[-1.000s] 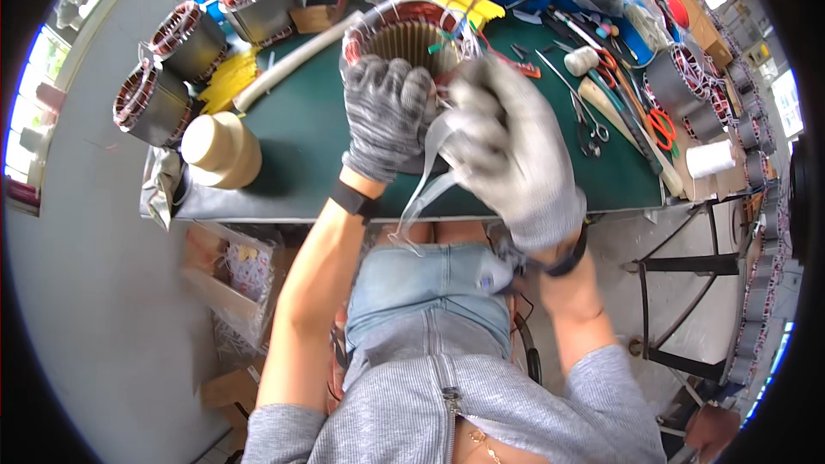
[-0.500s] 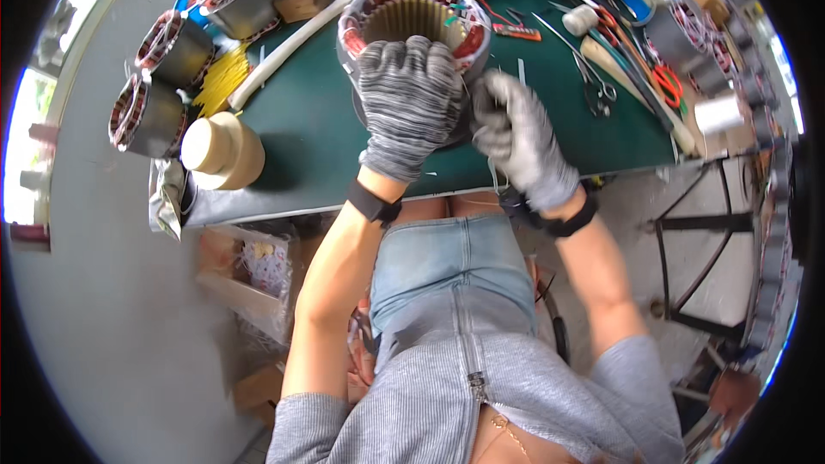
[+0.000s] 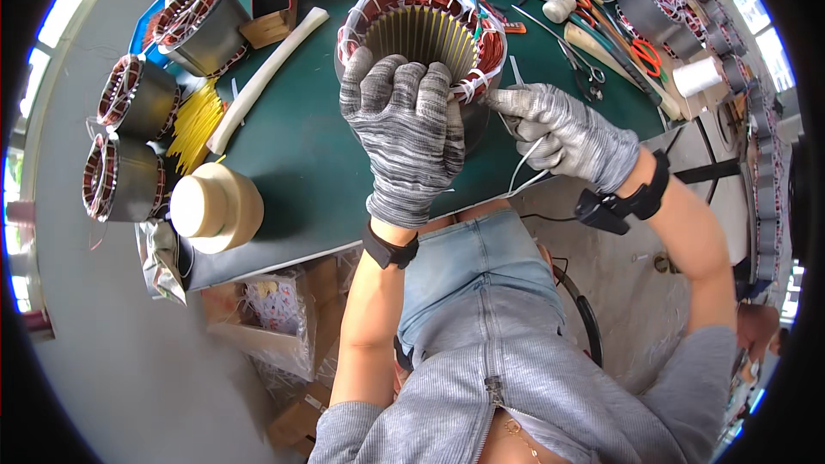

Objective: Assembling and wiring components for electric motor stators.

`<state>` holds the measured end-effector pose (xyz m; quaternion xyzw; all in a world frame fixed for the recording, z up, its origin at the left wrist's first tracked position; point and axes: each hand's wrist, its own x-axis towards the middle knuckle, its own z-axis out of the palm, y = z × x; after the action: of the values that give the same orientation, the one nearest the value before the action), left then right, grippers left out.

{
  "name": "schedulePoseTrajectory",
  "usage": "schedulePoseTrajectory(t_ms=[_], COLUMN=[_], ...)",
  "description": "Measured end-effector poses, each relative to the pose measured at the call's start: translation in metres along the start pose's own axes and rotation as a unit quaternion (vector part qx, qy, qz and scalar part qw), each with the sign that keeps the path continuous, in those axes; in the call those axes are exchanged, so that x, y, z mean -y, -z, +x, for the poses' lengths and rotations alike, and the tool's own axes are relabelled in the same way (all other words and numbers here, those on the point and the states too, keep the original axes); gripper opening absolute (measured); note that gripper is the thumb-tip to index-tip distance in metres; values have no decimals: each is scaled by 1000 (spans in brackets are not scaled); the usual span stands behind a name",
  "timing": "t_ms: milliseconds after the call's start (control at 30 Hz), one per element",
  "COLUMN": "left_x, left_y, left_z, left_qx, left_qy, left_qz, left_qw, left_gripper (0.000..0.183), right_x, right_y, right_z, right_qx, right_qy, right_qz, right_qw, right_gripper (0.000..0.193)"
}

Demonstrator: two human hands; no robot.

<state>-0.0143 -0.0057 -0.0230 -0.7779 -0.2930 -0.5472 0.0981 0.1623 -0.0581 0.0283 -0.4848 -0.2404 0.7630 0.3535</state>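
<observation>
A motor stator point(image 3: 421, 30) stands on the green-topped bench, its grey cylinder ringed at the top by copper windings laced with white cord. My left hand point(image 3: 402, 125), in a grey striped knit glove, lies over its near rim with the fingers bent into the bore. Beside the stator's right side is my right hand point(image 3: 563, 125), gloved alike, with its fingers closed and its index fingertip by the lacing. White cord point(image 3: 526, 161) hangs from under those fingers towards the bench's front edge. The part of the rim beneath my left palm is hidden.
More stators point(image 3: 129, 176) stand at the left and right. A cream stepped cylinder point(image 3: 215, 206), yellow strips point(image 3: 196, 125) and a long white tube point(image 3: 266, 77) lie left. Scissors point(image 3: 593, 77), orange-handled scissors point(image 3: 644, 56) and a white cord spool point(image 3: 694, 77) are at the right.
My right hand has swung out to the right, with a length of white cord now showing below it. My left hand stays on the stator's rim. The whole view has shifted.
</observation>
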Motion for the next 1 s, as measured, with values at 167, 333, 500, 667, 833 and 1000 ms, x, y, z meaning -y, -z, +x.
schedulePoseTrajectory(t_ms=[167, 333, 500, 667, 833, 1000], left_x=[-3, 6, 24, 14, -11, 10], left_y=[0, 4, 20, 40, 29, 23], left_z=[0, 5, 11, 27, 13, 13], left_qx=[0, 10, 29, 136, 130, 160], left_qy=[21, 7, -19, -21, 25, -23], left_qz=[-1, -11, -59, -25, 43, 49], left_qw=[1000, 1000, 998, 990, 990, 986], left_gripper=[24, 19, 9, 10, 24, 26], right_x=[17, 15, -43, -144, -177, -169], right_y=[-7, -12, 33, 145, 168, 190], right_z=[1, 2, -37, -68, -51, -23], right_qx=[-23, -11, -30, -383, -465, -435], right_qy=[-73, -76, 143, 399, 361, 423], right_qz=[-86, -71, 49, -491, -124, 19], right_qw=[993, 995, 988, 673, 799, 795], right_gripper=[18, 15, 21, 29, 20, 14])
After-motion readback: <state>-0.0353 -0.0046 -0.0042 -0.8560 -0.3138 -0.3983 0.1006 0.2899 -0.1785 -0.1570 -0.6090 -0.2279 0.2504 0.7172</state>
